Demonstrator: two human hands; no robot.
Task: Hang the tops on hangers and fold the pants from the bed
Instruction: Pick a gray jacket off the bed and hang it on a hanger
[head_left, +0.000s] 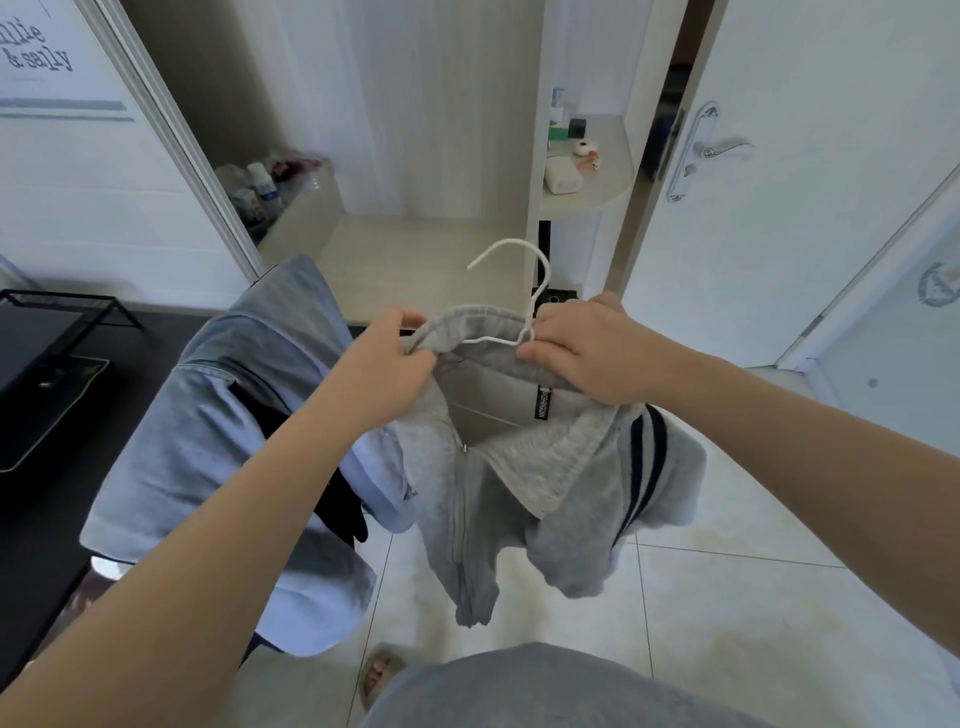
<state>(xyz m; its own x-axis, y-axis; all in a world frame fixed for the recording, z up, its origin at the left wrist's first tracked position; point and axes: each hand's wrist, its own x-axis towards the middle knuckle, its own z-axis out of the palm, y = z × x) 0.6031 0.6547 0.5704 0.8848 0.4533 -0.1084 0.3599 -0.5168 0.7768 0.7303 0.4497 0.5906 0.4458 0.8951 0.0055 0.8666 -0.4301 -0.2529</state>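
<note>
I see a matt grey fleecy cloth hoodie (561, 483), smooth white coated hanger (511, 291), glossy floor tiles (727, 613), pale wood-grain shelf (415, 260)

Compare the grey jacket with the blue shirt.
The grey jacket is held up by the left hand and right hand, with a white hanger at its collar; the blue shirt lies draped beside it, with none showing. The jacket has a zip and dark sleeve stripes; the shirt looks plain. Both are tops.
</note>
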